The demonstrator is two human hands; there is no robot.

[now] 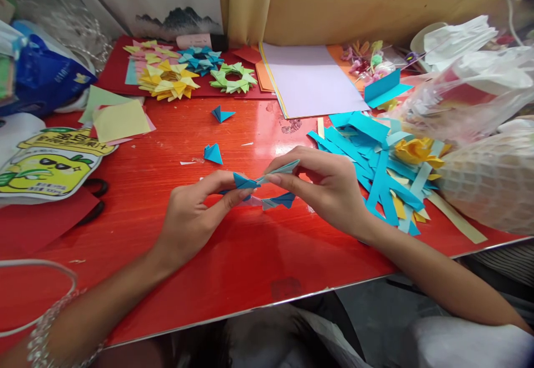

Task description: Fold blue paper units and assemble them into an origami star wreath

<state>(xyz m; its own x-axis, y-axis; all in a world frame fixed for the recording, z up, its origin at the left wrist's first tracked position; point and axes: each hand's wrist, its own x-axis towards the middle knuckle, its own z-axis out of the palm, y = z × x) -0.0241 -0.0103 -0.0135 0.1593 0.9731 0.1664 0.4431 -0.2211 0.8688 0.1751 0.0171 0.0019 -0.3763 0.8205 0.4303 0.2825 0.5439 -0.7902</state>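
Note:
Between my two hands is a partly joined ring of folded paper pieces (277, 201), in blue, light green and pink. My left hand (204, 206) pinches a blue part of it between thumb and fingers. With thumb and forefinger, my right hand (319, 184) grips a light green folded paper piece (283, 171) whose tip meets the blue part. Some of the ring is hidden behind my left fingers. Two loose blue folded pieces lie just beyond my hands: a nearer one (213, 154) and a farther one (222, 114).
Finished paper rings, yellow (156, 81), blue and green, lie on red sheets at the back. Lilac paper (315, 78) is behind my right hand. Blue paper strips (377, 176) and a plastic bag (471, 95) crowd the right. A juice pouch (54, 162) is at left.

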